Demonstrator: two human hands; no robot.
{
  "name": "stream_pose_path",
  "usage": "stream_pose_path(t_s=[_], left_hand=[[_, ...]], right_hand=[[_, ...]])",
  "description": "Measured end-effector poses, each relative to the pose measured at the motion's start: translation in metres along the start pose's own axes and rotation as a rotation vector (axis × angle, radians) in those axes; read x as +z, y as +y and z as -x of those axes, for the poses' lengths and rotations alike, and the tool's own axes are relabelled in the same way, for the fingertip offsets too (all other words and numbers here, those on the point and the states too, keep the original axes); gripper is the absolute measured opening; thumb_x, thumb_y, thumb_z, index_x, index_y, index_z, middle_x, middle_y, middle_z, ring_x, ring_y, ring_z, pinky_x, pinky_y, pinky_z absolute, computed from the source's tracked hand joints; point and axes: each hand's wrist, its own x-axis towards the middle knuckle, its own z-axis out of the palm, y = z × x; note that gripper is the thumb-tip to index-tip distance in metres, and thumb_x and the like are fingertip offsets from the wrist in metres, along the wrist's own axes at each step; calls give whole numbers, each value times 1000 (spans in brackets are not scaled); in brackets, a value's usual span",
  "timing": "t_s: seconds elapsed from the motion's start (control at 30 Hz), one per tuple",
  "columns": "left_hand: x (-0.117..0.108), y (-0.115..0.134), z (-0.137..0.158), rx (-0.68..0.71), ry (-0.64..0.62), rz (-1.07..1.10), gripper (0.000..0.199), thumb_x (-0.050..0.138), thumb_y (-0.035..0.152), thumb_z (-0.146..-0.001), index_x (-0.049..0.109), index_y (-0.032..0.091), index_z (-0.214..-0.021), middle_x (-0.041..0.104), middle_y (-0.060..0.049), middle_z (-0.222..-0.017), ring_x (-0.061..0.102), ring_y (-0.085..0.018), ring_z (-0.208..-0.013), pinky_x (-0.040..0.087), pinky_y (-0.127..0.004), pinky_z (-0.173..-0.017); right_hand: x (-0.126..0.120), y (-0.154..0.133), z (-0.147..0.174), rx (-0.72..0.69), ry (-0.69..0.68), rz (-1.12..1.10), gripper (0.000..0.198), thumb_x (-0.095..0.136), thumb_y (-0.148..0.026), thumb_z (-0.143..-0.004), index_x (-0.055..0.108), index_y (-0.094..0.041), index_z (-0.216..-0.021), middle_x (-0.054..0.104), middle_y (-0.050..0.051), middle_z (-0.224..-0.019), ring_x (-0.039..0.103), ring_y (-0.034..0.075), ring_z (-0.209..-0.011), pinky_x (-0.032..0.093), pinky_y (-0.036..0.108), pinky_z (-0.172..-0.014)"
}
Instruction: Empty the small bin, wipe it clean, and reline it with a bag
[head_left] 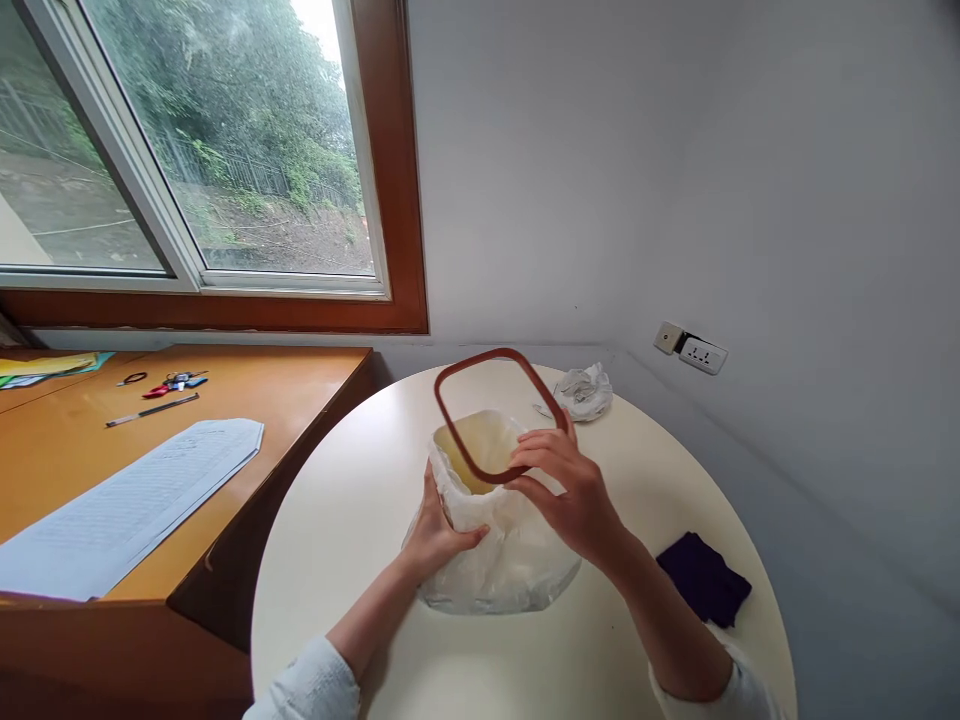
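Note:
A pale bin (469, 470) stands on the round table, with a thin white plastic bag (495, 565) draped over its rim and down its outside. My left hand (436, 535) grips the near left side of the bagged bin, thumb across the front. Pinched in the fingers of my right hand (574, 490) is a brown rounded-square ring (493, 478), tilted up above the bin's opening. Its lower edge is close to the bin's mouth; whether they touch I cannot tell. The bag hides most of the bin's outside.
A crumpled white plastic bag (586, 393) lies at the back of the round table (322, 500), a folded dark purple cloth (703, 578) at the right. On the wooden desk (300, 385) are papers (142, 505), a pen (152, 411) and keys (180, 381). A socket (703, 354) is on the wall.

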Motion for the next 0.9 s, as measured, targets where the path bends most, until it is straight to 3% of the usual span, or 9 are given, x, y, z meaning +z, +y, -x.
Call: stream_pose_path(t_s=[0.2, 0.33, 0.47, 0.63, 0.8, 0.9], left_hand=[[-11, -5, -3, 3, -39, -10, 106, 77, 32, -54, 10, 23, -136, 43, -11, -125, 42, -31, -117, 32, -47, -101], [-13, -4, -3, -11, -66, 6, 104, 76, 33, -56, 9, 24, -135, 44, -10, -122, 44, -30, -115, 34, -47, -99], [-13, -1, -3, -24, -81, 12, 102, 75, 33, -58, 9, 24, -134, 45, -10, -122, 45, -29, -113, 36, -46, -98], [-13, -1, -3, -30, -87, 13, 101, 76, 31, -58, 10, 24, -134, 45, -10, -122, 45, -29, -113, 36, -45, -99], [-12, -1, -3, -40, -70, 24, 105, 76, 33, -56, 9, 23, -135, 46, -11, -121, 46, -29, -113, 36, -46, -98], [-12, -1, -3, -46, -80, 24, 105, 76, 32, -57, 8, 23, -136, 46, -11, -121, 46, -29, -112, 36, -46, -98]], right_hand=[[-51, 33, 42, 233, 151, 114, 8, 60, -27, -78, 61, -24, -85, 65, 3, -87, 59, 20, -90, 36, 43, -96], [-84, 48, 66, 478, 86, 167, 17, 58, -39, -77, 62, -24, -86, 65, 3, -89, 60, 21, -89, 45, 37, -83], [-106, 59, 79, 619, -27, 272, 23, 58, -46, -75, 62, -26, -86, 66, 3, -93, 60, 21, -86, 47, 35, -76], [-108, 90, 92, 647, -99, 399, 28, 56, -50, -74, 63, -23, -81, 67, 5, -90, 61, 24, -83, 45, 40, -75], [-89, 125, 100, 732, -135, 414, 28, 53, -47, -74, 63, -21, -80, 65, 7, -91, 60, 23, -83, 44, 39, -76], [-76, 137, 102, 833, -233, 449, 25, 52, -42, -74, 63, -21, -80, 64, 6, -95, 59, 23, -85, 42, 39, -80]])
